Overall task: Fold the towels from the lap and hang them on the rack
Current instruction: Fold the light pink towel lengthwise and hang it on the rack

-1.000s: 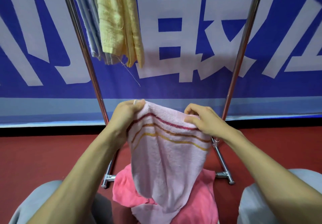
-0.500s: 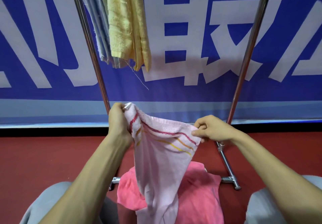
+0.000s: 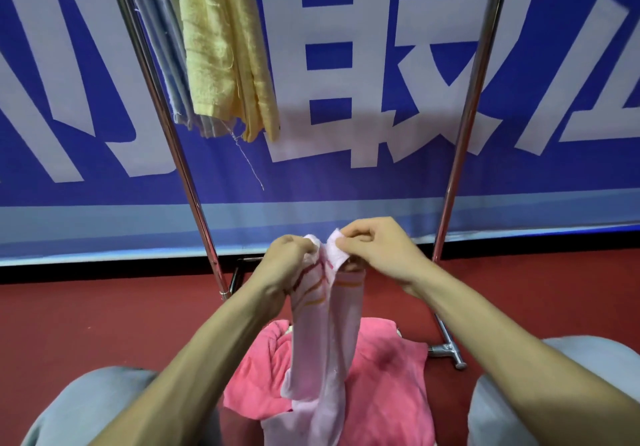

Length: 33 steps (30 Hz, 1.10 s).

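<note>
A blue banner (image 3: 346, 175) with large white characters filled the background from nine to three o'clock, above a red floor (image 3: 86, 324). In front of it stood the chrome rack (image 3: 166, 126), its left upright slanting down from eleven o'clock to pass just behind the left wrist. Its right upright (image 3: 474, 99) came down from one o'clock to a foot (image 3: 446, 350) on the floor at four o'clock. At eleven to twelve o'clock a yellow towel (image 3: 221, 47) hung folded between the uprights. A grey-blue striped towel (image 3: 166, 64) hung touching its left side, and a loose thread (image 3: 247, 161) trailed below them. Grey-trousered knees (image 3: 86, 404) showed at seven and five o'clock, partly covered by the forearms.

Below centre, the left hand (image 3: 287, 265) and the right hand (image 3: 377, 251) met knuckle to knuckle. Each had its fingers curled and pinched a top corner of the pale pink striped towel (image 3: 322, 341). The two corners stood pressed together between the fingertips, poking up just above them. From that grip the towel hung straight down toward six o'clock, doubled lengthwise, its red and orange stripes just under the fingers. Its lower end lay on a hot-pink towel (image 3: 388, 376) spread over the lap. The hands hid most of the top hem.
</note>
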Motion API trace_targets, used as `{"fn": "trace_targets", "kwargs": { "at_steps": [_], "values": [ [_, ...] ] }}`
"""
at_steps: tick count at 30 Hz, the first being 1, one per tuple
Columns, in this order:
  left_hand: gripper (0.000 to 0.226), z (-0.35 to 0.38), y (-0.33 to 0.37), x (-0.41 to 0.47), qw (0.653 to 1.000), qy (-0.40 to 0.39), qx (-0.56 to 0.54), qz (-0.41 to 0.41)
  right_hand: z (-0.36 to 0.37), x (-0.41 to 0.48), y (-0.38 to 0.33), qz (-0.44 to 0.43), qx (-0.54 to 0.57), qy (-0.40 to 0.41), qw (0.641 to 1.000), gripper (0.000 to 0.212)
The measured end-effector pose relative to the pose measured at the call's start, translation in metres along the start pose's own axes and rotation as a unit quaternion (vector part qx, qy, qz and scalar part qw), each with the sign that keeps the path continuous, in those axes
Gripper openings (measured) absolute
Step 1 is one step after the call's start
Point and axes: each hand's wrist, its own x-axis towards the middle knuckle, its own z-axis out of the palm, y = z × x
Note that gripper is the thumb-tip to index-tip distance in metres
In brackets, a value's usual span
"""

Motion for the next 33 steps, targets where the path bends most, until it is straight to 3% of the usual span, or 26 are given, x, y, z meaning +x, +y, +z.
{"fn": "trace_targets", "kwargs": {
  "at_steps": [2, 7, 16, 21, 26, 30, 33],
  "values": [
    [0.022, 0.005, -0.002, 0.003, 0.998, 0.006, -0.035, -0.048, 0.005, -0.001, 0.002, -0.011, -0.055, -0.007, 0.998, 0.008],
    [0.023, 0.009, -0.006, 0.004, 1.0, -0.003, -0.006, -0.007, 0.004, -0.004, -0.001, -0.051, -0.189, 0.005, 0.981, 0.007],
    [0.01, 0.0, -0.012, 0.008, 0.992, 0.012, -0.124, -0.021, 0.004, -0.01, -0.006, -0.1, -0.233, -0.03, 0.967, 0.015],
    [0.01, -0.002, -0.011, 0.007, 0.983, -0.013, -0.18, -0.042, 0.007, -0.012, -0.003, -0.13, -0.312, -0.071, 0.938, 0.053],
    [0.01, -0.005, -0.011, 0.007, 0.979, -0.052, -0.195, -0.037, 0.004, -0.009, 0.0, -0.161, -0.339, -0.046, 0.926, 0.04],
    [0.007, -0.006, -0.007, 0.004, 0.98, -0.067, -0.183, -0.029, -0.003, -0.007, -0.004, -0.144, -0.293, -0.03, 0.945, 0.019],
    [0.019, -0.009, -0.008, 0.007, 0.996, -0.042, -0.077, 0.018, -0.014, -0.003, -0.006, -0.13, -0.276, -0.011, 0.952, 0.009]
  ]
}}
